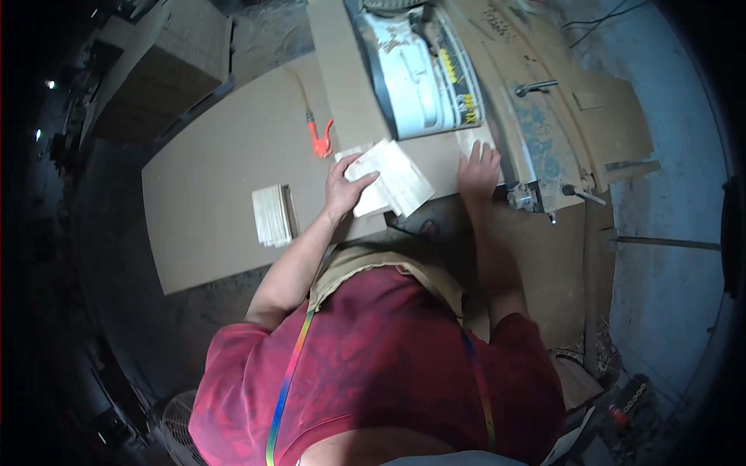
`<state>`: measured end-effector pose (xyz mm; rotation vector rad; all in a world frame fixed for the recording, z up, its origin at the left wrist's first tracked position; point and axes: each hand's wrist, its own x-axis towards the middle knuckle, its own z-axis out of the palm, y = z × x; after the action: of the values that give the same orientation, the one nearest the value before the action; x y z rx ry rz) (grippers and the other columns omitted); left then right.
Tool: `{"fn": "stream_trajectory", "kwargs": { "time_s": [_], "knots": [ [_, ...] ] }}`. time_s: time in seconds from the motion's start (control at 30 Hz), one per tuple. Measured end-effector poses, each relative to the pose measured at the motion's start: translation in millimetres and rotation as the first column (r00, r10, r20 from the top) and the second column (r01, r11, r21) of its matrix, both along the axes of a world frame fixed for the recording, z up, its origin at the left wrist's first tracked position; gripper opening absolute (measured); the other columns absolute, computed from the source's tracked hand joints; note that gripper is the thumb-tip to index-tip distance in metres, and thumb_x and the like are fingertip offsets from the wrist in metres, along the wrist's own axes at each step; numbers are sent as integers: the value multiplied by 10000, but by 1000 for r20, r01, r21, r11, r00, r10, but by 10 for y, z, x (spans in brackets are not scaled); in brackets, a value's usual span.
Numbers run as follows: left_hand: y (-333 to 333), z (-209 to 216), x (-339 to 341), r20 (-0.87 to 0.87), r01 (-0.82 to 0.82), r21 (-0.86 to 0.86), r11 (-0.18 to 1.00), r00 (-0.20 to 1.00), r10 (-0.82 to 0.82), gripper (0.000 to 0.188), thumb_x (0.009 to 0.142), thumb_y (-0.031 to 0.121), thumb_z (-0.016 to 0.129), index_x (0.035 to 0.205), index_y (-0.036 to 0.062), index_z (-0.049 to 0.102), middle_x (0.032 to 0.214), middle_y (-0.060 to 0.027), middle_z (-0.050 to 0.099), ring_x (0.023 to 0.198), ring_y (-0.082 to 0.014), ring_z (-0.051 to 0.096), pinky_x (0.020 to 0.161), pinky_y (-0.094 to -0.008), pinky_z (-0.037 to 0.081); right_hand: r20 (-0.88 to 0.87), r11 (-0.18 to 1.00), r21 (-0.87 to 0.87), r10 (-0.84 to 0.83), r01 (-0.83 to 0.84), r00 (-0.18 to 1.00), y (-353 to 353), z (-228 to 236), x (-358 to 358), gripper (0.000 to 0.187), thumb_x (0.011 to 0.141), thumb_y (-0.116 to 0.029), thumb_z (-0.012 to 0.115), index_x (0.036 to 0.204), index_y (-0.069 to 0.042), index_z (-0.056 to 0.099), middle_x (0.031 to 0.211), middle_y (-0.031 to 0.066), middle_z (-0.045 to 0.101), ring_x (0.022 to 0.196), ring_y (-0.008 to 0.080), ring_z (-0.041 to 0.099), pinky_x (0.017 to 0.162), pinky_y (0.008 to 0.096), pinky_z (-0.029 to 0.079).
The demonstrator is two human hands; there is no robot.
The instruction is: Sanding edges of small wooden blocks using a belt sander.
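My left hand (347, 189) grips a fanned batch of thin pale wooden pieces (395, 177) over the cardboard-covered table, its thumb on top and its fingers at the far edge. To the right, my right hand (479, 172) lies with fingers stretched over a flat pale wooden piece (472, 138). That piece rests on the strip by the lower right corner of a machine's curved white cover (423, 85); its far end is hard to make out. A neat stack of similar wooden pieces (272, 216) stands on the table, left of my left forearm.
An orange air blow gun (320, 138) on a hose lies beyond my left hand. Metal crank handles (536, 88) and a clamp fitting (524, 198) stick out at the machine's right. A large cardboard box (167, 58) stands at the far left.
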<state>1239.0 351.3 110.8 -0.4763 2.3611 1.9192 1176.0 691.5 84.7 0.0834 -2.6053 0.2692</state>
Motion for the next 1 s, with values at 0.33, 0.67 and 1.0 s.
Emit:
{"fn": "stream_trajectory", "kwargs": {
  "time_s": [0.33, 0.67, 1.0],
  "knots": [
    [73, -20, 117, -52, -100, 0, 995, 994, 99, 605, 957, 243, 868, 1488, 71, 636, 1413, -204, 583, 1281, -332, 628, 1109, -414, 538, 75, 882, -189, 452, -433, 889, -1309, 511, 922, 636, 841, -337, 890, 1360, -32, 684, 1287, 198, 628, 977, 362, 619, 855, 460, 555],
    [-67, -61, 52, -24, -167, 344, 924, 982, 186, 736, 1011, 149, 781, 1647, 82, 418, 1556, -255, 530, 1349, -352, 612, 1095, -433, 557, 127, 777, -470, 529, -419, 839, -1203, 568, 1088, 685, 817, -357, 935, 1384, -54, 698, 1355, 225, 636, 1097, 428, 632, 944, 535, 546],
    [35, 286, 17, 1, -72, 269, 960, 997, 74, 790, 1007, 112, 777, 1673, 87, 353, 1573, -284, 504, 1344, -389, 628, 1084, -431, 584, -20, 999, -33, -24, 24, 999, 164, 2, 432, 513, 905, -267, 817, 1349, -37, 700, 1367, 246, 628, 1176, 444, 602, 1001, 548, 528]
  ]
}}
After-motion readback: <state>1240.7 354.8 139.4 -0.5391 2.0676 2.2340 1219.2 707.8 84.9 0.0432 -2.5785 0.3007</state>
